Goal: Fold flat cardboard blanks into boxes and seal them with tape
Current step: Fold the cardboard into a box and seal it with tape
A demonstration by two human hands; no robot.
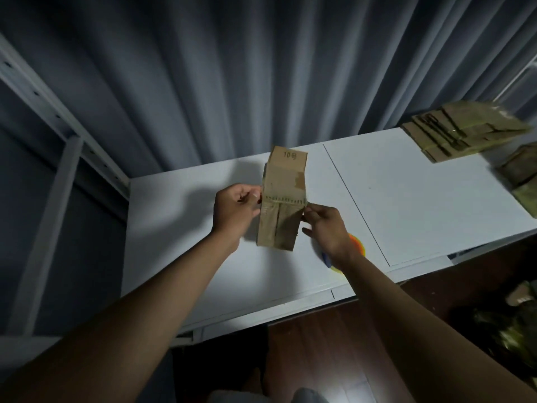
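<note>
Head view, your left hand (235, 210) and right hand (328, 228) pinching opposite edges of flat brown cardboard blank (282, 196), above white table (406, 199).

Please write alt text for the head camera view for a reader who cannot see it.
Two hands, the left hand and right hand, hold a small cardboard box by its sides above a white table. Flat cardboard blanks are stacked at the far right.

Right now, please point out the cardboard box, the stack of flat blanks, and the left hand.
cardboard box (283, 181), head view, upper front panel.
stack of flat blanks (462, 130), head view, top sheet.
left hand (234, 209), head view, back of hand.
</note>
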